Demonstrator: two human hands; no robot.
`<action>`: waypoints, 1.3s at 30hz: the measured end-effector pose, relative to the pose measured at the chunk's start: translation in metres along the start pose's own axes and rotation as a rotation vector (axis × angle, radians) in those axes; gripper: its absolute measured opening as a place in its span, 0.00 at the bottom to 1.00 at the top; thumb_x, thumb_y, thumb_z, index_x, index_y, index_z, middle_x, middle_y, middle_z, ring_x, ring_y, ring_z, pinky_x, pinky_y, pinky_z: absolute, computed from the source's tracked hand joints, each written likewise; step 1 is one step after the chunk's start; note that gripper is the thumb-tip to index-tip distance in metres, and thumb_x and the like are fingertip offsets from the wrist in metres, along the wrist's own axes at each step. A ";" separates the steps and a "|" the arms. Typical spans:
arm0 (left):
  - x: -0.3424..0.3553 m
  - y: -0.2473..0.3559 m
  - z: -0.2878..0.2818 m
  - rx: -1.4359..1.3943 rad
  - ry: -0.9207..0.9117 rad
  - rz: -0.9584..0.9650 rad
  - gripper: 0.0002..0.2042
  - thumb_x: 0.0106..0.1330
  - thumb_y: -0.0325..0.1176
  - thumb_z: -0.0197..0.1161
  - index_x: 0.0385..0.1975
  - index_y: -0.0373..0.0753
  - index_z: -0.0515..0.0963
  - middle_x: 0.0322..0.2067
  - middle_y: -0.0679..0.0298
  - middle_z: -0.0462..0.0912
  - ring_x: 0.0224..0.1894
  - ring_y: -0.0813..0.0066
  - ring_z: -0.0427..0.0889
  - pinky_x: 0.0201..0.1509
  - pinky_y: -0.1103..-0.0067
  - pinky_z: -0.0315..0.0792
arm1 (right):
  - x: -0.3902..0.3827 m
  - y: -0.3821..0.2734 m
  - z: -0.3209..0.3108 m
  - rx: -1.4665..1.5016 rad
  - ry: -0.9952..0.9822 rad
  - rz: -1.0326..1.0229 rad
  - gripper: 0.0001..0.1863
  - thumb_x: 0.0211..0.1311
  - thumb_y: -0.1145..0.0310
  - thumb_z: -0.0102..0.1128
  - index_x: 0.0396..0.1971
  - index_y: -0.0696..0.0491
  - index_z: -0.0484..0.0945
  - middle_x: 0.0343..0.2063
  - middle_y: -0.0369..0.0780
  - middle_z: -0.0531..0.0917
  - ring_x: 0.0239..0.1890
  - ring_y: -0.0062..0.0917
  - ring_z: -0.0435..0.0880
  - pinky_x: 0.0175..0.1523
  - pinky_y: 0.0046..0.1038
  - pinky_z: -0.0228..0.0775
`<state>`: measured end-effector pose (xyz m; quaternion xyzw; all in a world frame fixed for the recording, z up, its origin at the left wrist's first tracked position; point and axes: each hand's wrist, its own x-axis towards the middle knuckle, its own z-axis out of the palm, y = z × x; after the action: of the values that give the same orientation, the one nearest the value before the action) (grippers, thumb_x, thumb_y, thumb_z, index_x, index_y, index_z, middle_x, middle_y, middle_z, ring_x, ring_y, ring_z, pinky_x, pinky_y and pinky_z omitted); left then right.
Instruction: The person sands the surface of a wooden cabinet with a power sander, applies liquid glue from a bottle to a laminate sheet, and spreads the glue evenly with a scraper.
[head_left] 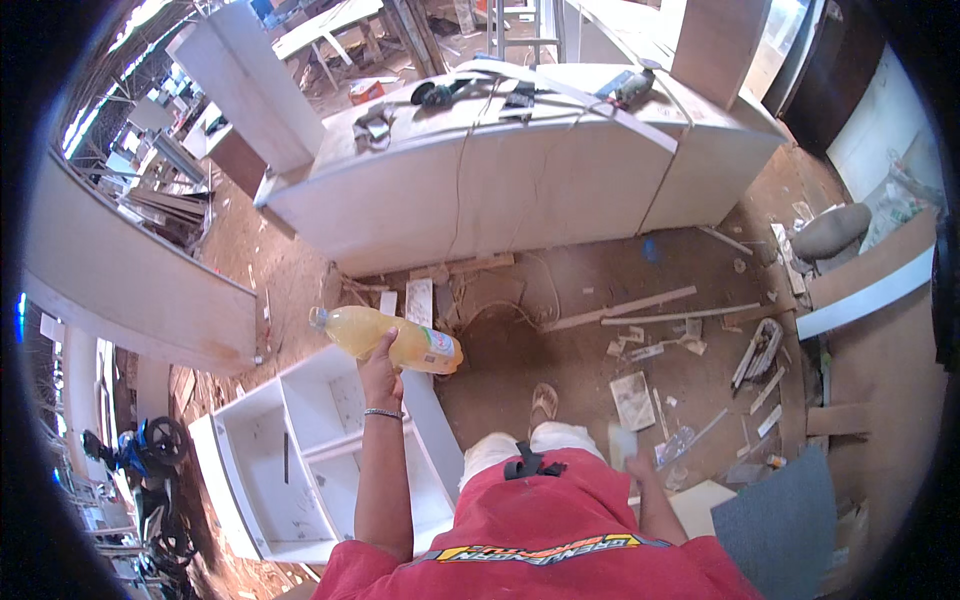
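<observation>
Dusty workshop floor below; left hand wraps a bottle of yellow liquid, left of centre; right hand blurred, lower right of centre, grip unclear. Step looks like carrying the bottle; next move calls for steady hold. Outward: white cabinet lower left, tool-strewn bench upper centre.

Gap between bottle and workbench; pale cabinet blocks left; white shelf unit below left grip.
</observation>
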<state>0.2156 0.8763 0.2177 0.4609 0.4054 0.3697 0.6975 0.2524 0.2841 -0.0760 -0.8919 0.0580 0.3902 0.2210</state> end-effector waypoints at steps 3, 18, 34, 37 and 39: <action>0.070 0.063 0.098 -0.095 -0.095 0.000 0.25 0.64 0.28 0.71 0.60 0.34 0.72 0.53 0.59 0.80 0.54 0.64 0.82 0.56 0.70 0.80 | 0.057 -0.150 -0.125 0.333 0.334 -0.178 0.23 0.61 0.70 0.56 0.57 0.62 0.78 0.48 0.49 0.86 0.51 0.38 0.85 0.57 0.38 0.73; 0.570 0.121 0.471 0.386 -0.692 0.509 0.27 0.61 0.32 0.77 0.58 0.35 0.73 0.52 0.60 0.83 0.52 0.69 0.82 0.57 0.73 0.75 | -0.034 -0.128 0.012 0.621 0.686 0.347 0.34 0.55 0.78 0.58 0.67 0.57 0.68 0.57 0.47 0.80 0.57 0.35 0.80 0.61 0.35 0.71; 0.445 -0.083 0.412 0.839 -0.455 0.984 0.31 0.74 0.40 0.60 0.71 0.39 0.55 0.59 0.51 0.75 0.60 0.58 0.74 0.68 0.62 0.64 | -0.132 -0.266 0.065 1.328 1.184 1.140 0.21 0.57 0.67 0.60 0.50 0.59 0.81 0.44 0.51 0.86 0.50 0.45 0.84 0.55 0.43 0.74; 0.266 -0.164 0.413 0.810 -0.986 0.620 0.29 0.74 0.41 0.61 0.68 0.35 0.61 0.56 0.51 0.77 0.58 0.60 0.75 0.66 0.64 0.67 | -0.169 -0.176 0.227 1.443 1.441 1.142 0.26 0.58 0.63 0.61 0.57 0.55 0.76 0.48 0.45 0.84 0.49 0.37 0.84 0.50 0.42 0.76; 0.156 -0.184 0.406 0.843 -1.367 0.425 0.27 0.74 0.42 0.61 0.66 0.32 0.65 0.54 0.51 0.77 0.57 0.62 0.75 0.65 0.66 0.68 | -0.182 -0.173 0.255 1.721 1.509 1.067 0.27 0.56 0.60 0.62 0.57 0.52 0.75 0.44 0.43 0.82 0.46 0.38 0.84 0.43 0.46 0.78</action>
<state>0.6718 0.8203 0.1095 0.8734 -0.0992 -0.0509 0.4741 0.0042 0.5387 -0.0364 -0.3259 0.7559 -0.3383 0.4561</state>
